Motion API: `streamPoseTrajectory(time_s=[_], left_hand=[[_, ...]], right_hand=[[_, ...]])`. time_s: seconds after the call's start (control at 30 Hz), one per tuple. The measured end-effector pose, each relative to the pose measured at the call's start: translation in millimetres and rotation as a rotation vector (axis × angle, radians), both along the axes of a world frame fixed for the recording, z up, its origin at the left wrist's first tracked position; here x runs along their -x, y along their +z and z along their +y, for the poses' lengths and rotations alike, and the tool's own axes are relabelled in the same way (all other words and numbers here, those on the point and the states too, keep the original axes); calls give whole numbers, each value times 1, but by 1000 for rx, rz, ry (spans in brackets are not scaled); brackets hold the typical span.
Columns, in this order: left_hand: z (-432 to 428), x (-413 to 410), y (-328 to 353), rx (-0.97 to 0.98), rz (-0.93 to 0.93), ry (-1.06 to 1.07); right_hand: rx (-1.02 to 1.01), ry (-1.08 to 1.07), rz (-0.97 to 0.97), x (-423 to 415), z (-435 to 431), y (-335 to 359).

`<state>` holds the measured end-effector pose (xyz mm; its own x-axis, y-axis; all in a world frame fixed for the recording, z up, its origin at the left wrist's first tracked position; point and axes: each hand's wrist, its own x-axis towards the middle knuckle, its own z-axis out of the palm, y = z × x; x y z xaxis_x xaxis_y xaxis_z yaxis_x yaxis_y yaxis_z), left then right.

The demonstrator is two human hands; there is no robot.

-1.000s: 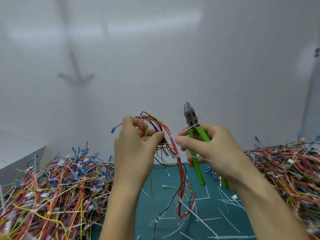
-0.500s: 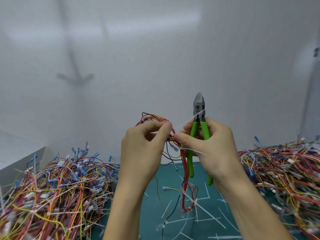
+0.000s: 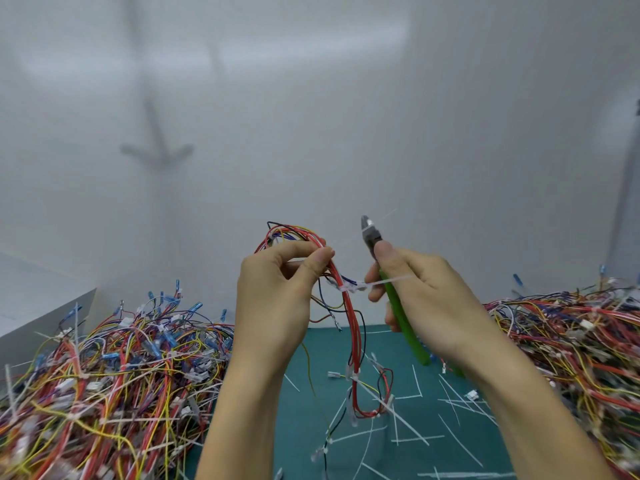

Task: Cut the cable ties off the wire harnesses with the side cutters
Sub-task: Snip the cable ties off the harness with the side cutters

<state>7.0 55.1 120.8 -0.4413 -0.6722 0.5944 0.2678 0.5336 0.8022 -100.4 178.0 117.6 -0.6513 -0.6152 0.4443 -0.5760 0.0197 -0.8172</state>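
Two hands meet at the centre of the frame, above a green mat (image 3: 433, 427); the left hand (image 3: 273, 299) pinches a wire harness (image 3: 349, 313) between thumb and forefinger near the top of its loop, and the mostly red wires hang from there to the mat, where their lower bend lies among cut tie pieces (image 3: 412, 438); the right hand (image 3: 426, 299) grips the side cutters (image 3: 414, 341), fingers curled round the green handles and thumb laid against the pivot, the grey head pointing up, just right of the loop and apart from it; the palm hides most of the handles, and whether the jaws are parted is too blurred to tell, though a pale sliver shows at the tip; a white cable tie (image 3: 353, 287) circles the harness just below the left thumb, and its tail runs right across the right fingers; whether they hold it cannot be told; a heap of harnesses (image 3: 114, 375) fills the lower left, cut off by the frame edge, and a blurred one (image 3: 568, 341) the lower right; both forearms leave the frame at the bottom.
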Motion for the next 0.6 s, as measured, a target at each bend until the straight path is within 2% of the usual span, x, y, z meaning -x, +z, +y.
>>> streamPoseTrajectory(time_s=[0.1, 0.27, 0.6], left_hand=[[-2, -1, 0, 27, -17, -11], [-3, -1, 0, 40, -18, -15], [-2, -1, -1, 52, -32, -10]], right_hand=[[-134, 5, 152, 5, 6, 0], [-178, 24, 281, 7, 13, 1], [-197, 75, 289, 5, 13, 2]])
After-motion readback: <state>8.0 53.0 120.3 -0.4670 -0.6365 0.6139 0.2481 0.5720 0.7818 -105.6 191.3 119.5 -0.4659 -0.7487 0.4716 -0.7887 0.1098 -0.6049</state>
